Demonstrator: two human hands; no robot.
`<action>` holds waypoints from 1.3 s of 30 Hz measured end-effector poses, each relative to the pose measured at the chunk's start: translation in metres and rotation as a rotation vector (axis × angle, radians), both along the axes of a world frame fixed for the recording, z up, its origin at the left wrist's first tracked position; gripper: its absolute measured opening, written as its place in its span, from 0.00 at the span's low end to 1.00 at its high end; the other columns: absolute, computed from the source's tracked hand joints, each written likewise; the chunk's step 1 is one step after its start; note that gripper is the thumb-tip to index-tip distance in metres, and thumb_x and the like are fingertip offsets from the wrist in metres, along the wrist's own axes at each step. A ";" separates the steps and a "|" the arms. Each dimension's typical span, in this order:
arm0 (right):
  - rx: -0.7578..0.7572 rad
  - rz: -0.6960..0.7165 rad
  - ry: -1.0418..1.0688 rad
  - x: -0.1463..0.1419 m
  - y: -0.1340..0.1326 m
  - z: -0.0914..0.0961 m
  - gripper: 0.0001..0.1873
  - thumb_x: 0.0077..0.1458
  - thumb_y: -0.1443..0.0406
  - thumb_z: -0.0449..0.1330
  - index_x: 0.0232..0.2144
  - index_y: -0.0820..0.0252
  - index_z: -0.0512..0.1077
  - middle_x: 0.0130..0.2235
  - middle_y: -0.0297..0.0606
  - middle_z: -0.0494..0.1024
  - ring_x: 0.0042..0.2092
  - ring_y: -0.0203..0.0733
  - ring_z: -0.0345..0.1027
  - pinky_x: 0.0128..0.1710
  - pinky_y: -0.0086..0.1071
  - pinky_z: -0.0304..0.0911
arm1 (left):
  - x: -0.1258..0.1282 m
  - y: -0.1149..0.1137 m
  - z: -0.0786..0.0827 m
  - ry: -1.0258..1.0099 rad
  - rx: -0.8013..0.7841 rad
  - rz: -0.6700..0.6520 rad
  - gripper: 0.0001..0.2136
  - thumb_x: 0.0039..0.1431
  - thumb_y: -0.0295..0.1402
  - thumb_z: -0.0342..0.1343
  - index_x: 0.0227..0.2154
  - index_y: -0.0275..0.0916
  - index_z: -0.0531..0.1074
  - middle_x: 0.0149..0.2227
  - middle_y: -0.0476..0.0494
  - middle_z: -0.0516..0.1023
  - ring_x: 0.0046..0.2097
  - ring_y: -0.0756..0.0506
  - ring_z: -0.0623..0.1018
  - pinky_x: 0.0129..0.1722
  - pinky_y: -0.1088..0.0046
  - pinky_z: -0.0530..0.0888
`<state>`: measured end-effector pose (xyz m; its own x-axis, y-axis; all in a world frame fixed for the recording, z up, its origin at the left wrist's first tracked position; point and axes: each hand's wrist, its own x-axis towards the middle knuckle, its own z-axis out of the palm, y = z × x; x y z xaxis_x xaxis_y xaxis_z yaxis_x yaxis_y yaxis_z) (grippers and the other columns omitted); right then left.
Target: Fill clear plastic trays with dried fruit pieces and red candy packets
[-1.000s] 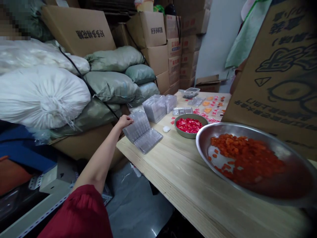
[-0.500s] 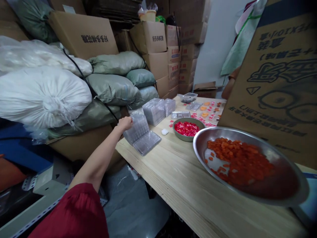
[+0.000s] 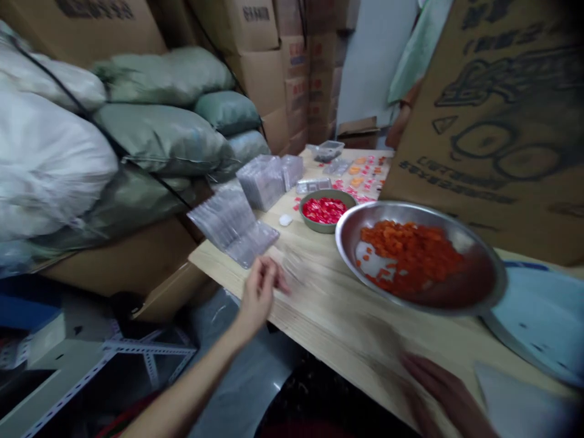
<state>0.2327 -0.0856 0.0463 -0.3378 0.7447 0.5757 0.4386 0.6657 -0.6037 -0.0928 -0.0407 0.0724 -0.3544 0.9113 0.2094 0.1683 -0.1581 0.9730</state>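
Left hand, centre: fingertips pinching a blurred clear tray. Right hand, lower right: fingers parted, nothing visibly held. Handling, as judged: light edge grip, away from steel bowl.

Grey-green sacks, stacked cardboard boxes

Left hand: fingers are blurring; the clear plastic piece in them is losing its outline. Right hand: is blurring, forearm running off the bottom edge. Large carton: is overrunning the right edge, hiding most of a co-worker. Blue tray: metal bowl is covering part, right edge cropping more. Orange pieces: are appearing too small for identifying.
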 end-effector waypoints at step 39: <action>-0.630 -0.625 -0.463 0.210 0.217 -0.023 0.11 0.68 0.58 0.63 0.38 0.62 0.75 0.39 0.35 0.78 0.37 0.37 0.73 0.40 0.35 0.73 | 0.184 0.170 -0.018 0.382 0.042 -0.596 0.09 0.68 0.40 0.57 0.42 0.40 0.73 0.32 0.48 0.80 0.31 0.47 0.80 0.35 0.72 0.75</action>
<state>0.4424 0.1310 0.0229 0.1276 0.9890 -0.0744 0.8817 -0.1475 -0.4482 0.0914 0.1291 0.0544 0.3072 0.9158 0.2587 0.3695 -0.3653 0.8544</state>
